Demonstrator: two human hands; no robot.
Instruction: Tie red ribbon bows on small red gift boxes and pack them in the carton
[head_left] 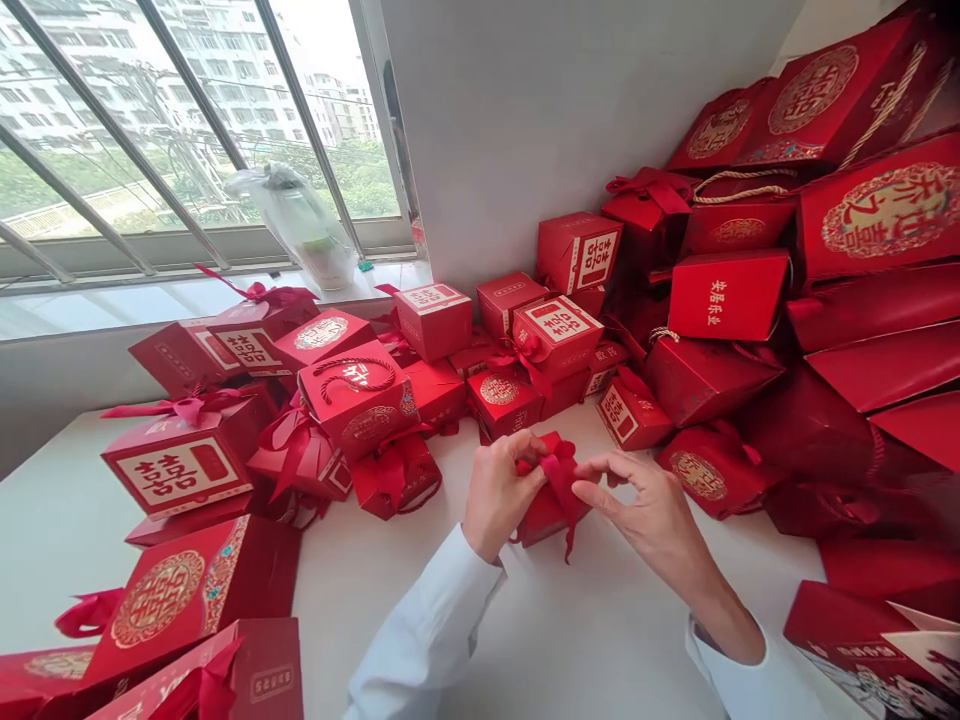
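A small red gift box (538,515) sits on the white table in front of me, with a red ribbon (559,472) tied in a bow on its top. From the left, my left hand (501,492) pinches a loop of the bow between thumb and fingers. The thumb and index finger of my right hand (651,508) close on the ribbon's right side. One ribbon tail hangs down the front of the box. My fingers hide part of the bow.
Many red gift boxes, such as a ribboned one (180,455) and a rope-handled one (360,395), surround the white table (555,640). Red gift bags (885,215) pile up at right. A clear plastic container (307,235) stands on the sill by the barred window.
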